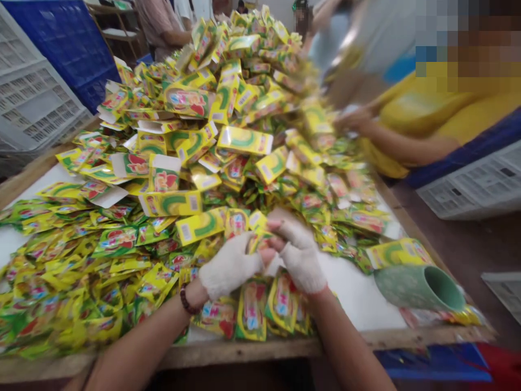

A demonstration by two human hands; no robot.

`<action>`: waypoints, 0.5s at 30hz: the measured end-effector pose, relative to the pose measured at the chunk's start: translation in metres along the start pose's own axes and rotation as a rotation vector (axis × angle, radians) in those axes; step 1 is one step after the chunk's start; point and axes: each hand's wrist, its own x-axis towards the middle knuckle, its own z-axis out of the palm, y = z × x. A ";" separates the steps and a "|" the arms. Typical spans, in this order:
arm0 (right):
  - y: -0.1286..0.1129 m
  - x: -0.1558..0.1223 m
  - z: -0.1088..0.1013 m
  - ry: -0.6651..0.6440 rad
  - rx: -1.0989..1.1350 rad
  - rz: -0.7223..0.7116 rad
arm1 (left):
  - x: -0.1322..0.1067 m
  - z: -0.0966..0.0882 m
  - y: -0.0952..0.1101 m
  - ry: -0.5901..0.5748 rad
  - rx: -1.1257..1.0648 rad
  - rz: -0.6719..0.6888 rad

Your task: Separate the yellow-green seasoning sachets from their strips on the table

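My left hand (232, 266), in a white fingerless glove with a beaded bracelet at the wrist, is closed on a small yellow carton (257, 224). From the other side my right hand (300, 259), gloved the same way, has its fingers closed around the carton's upper end. Fingers and blur hide much of the carton. Below the hands, several yellow-green sachets (251, 309) lie in a row at the table's front edge. Just beyond the left hand rests another yellow carton (202, 226).
A tall heap of cartons (244, 140) covers the middle of the table, with loose sachets (61, 293) at left. A green cylinder (401, 285) lies at right. White crates (36, 92) stand at left. A co-worker in a yellow shirt (439, 114) handles goods at right.
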 end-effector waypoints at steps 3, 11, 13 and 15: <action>-0.017 -0.005 -0.016 0.008 0.003 0.072 | -0.009 -0.012 0.009 0.089 0.355 0.071; -0.027 -0.066 -0.038 -0.006 -0.684 0.212 | -0.059 -0.008 -0.012 -0.073 0.983 -0.111; -0.017 -0.079 -0.039 0.021 -0.757 0.262 | -0.066 0.005 -0.019 -0.093 1.014 -0.116; -0.010 -0.088 -0.038 0.000 -0.758 0.311 | -0.069 0.015 -0.021 -0.087 1.027 -0.119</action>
